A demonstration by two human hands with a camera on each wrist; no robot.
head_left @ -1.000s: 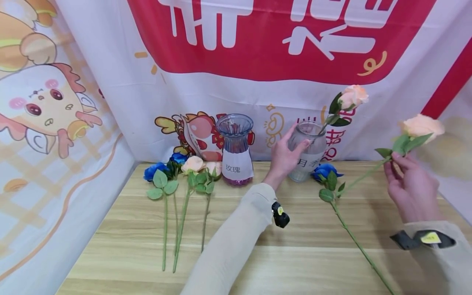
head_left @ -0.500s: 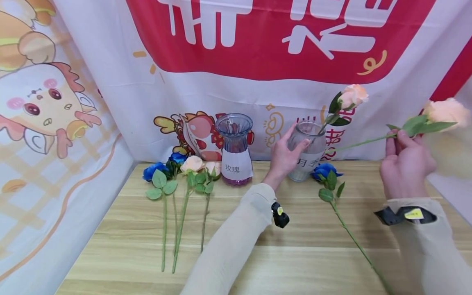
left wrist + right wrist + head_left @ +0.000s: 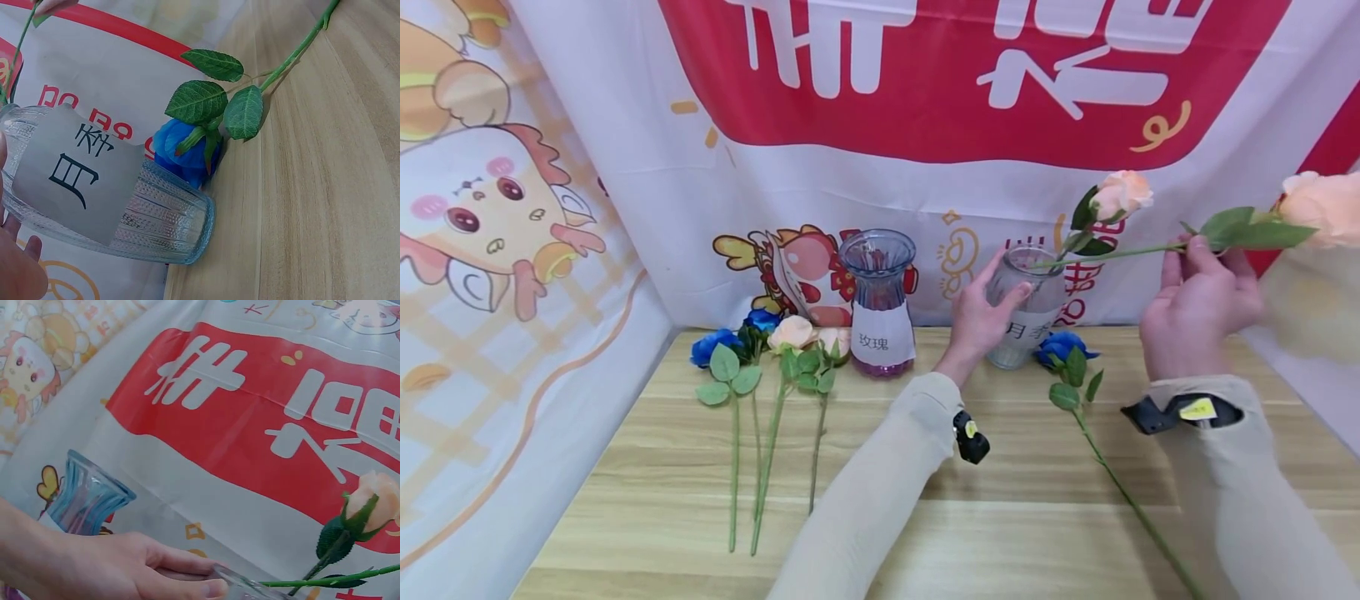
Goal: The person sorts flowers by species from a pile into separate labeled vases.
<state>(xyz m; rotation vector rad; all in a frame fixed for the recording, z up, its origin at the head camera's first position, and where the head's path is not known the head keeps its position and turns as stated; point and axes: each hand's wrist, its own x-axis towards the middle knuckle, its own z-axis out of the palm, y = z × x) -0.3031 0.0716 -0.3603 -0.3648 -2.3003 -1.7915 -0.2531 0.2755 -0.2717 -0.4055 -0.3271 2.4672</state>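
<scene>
My left hand (image 3: 985, 317) grips the clear glass vase (image 3: 1018, 342) labelled 月季 near its neck. One peach rose (image 3: 1120, 197) stands in that vase, leaning right. With my right hand (image 3: 1198, 308) I pinch the stem of another peach rose (image 3: 1326, 212) just below its leaves; the bloom points right and the stem's end lies at the vase mouth. Whether the tip is inside the rim is hard to tell. A blue rose (image 3: 184, 147) lies on the table against the vase's right side. In the right wrist view, the held green stem (image 3: 337, 578) crosses the vase rim.
A bluish-purple glass vase (image 3: 882, 275) labelled 玫瑰 stands left of the gripped one. Left of it lie blue roses (image 3: 715, 347) and peach roses (image 3: 792, 334), stems toward the front of the wooden table (image 3: 662, 467). A printed cloth (image 3: 775, 183) hangs behind.
My right hand has moved up and left, tilting the peach rose nearly level and bringing its stem end to the vase mouth. The left hand stays on the vase.
</scene>
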